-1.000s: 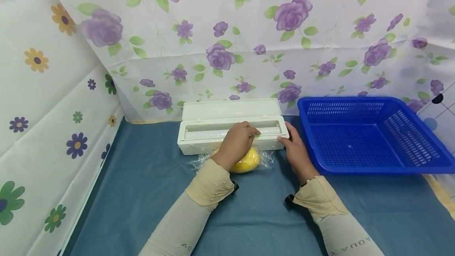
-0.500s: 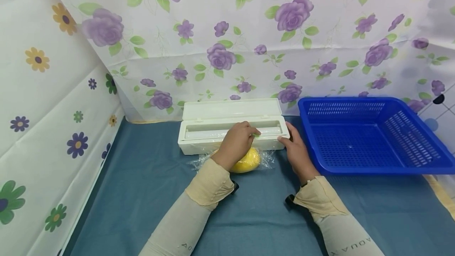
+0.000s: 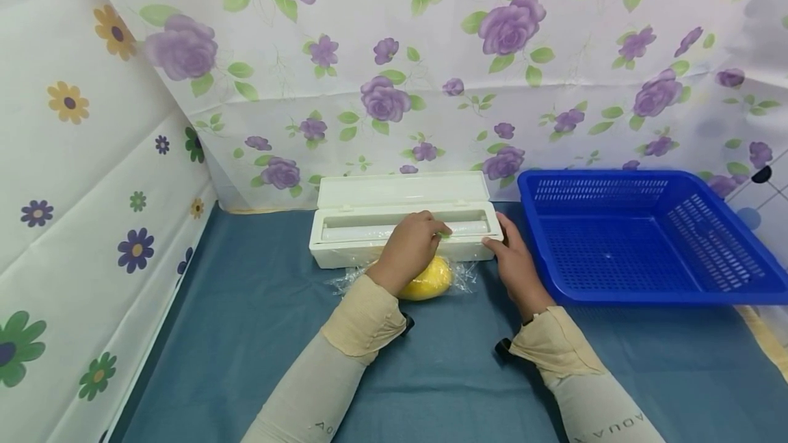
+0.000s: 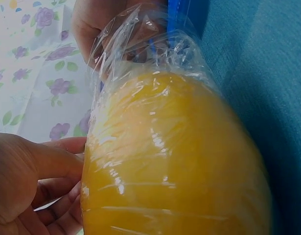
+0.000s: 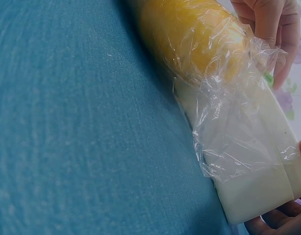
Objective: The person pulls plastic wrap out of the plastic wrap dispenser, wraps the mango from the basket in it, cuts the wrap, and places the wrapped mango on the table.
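Observation:
A white cling film dispenser (image 3: 351, 255) stands with its lid (image 3: 403, 189) raised, and a film roll (image 3: 357, 232) lies inside. My left hand (image 3: 409, 248) reaches over its front edge and pinches a small green slider (image 3: 445, 234), mostly hidden by the fingertips. At the dispenser's right end my right hand (image 3: 517, 265) grips the corner, thumb on the front and fingers behind. Against the dispenser's front, beneath my left wrist, lies a yellow rounded item (image 4: 174, 156) wrapped in clear film (image 5: 228, 127). Its kind cannot be told.
A blue plastic basket (image 3: 615, 292) stands close to the right of my right hand. Blue-green cloth (image 3: 443, 381) covers the table. A flowered sheet (image 3: 394, 135) hangs right behind the dispenser, and another (image 3: 92, 224) runs along the left.
Both hands, the dispenser and the wrapped yellow item keep their places. Only the head view has shifted very slightly.

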`<control>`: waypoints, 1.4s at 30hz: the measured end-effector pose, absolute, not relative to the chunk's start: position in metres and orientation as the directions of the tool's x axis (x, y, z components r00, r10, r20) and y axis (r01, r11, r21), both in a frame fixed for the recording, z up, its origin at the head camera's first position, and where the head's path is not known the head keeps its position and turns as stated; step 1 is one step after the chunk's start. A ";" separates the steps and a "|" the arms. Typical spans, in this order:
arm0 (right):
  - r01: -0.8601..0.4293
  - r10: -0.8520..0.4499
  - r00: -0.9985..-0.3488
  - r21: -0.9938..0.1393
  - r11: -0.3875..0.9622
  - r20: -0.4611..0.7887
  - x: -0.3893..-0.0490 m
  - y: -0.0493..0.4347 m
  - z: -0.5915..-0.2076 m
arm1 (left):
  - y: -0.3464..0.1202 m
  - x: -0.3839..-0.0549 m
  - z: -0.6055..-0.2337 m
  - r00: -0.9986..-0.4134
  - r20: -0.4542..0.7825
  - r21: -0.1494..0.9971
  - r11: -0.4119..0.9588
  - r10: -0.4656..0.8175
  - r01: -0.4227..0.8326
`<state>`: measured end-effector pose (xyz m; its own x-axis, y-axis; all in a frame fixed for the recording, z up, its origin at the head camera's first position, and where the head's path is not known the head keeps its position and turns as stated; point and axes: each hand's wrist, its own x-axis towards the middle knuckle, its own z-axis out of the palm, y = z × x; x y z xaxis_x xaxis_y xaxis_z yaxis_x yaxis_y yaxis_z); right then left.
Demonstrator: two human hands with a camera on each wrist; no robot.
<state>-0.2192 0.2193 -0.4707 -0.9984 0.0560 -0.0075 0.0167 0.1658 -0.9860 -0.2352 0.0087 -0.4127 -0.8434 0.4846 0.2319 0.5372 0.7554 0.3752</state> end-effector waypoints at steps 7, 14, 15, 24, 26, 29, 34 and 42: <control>0.011 0.042 -0.999 -0.990 0.143 -0.005 -0.218 0.219 -0.471 | 0.008 -0.236 -0.413 -0.847 0.226 0.366 0.764 0.481 0.531; 0.010 0.045 -0.999 -0.991 0.135 -0.004 -0.218 0.219 -0.471 | 0.007 -0.236 -0.413 -0.855 0.213 0.369 0.771 0.473 0.519; 0.011 0.046 -0.999 -0.991 0.137 -0.005 -0.218 0.219 -0.471 | 0.007 -0.236 -0.412 -0.856 0.211 0.370 0.772 0.472 0.517; 0.015 0.048 -0.999 -0.989 0.145 -0.008 -0.220 0.219 -0.473 | 0.006 -0.235 -0.411 -0.843 0.246 0.358 0.763 0.479 0.538; 0.018 0.045 -0.999 -0.990 0.142 -0.012 -0.219 0.219 -0.472 | 0.006 -0.235 -0.411 -0.840 0.252 0.358 0.760 0.481 0.542; 0.025 0.041 -0.999 -0.990 0.141 -0.019 -0.220 0.220 -0.472 | 0.006 -0.235 -0.411 -0.839 0.251 0.356 0.760 0.483 0.544; 0.024 0.036 -0.999 -0.990 0.138 -0.019 -0.219 0.220 -0.471 | 0.006 -0.236 -0.411 -0.842 0.242 0.355 0.764 0.482 0.539; 0.024 0.039 -0.999 -0.988 0.150 -0.019 -0.219 0.220 -0.471 | 0.005 -0.236 -0.410 -0.849 0.222 0.352 0.773 0.479 0.528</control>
<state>-0.2192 0.2201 -0.4711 -0.9991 0.0390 -0.0186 0.0242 0.1496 -0.9884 -0.2358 0.0049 -0.4095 -0.8492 0.4789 0.2224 0.5280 0.7727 0.3522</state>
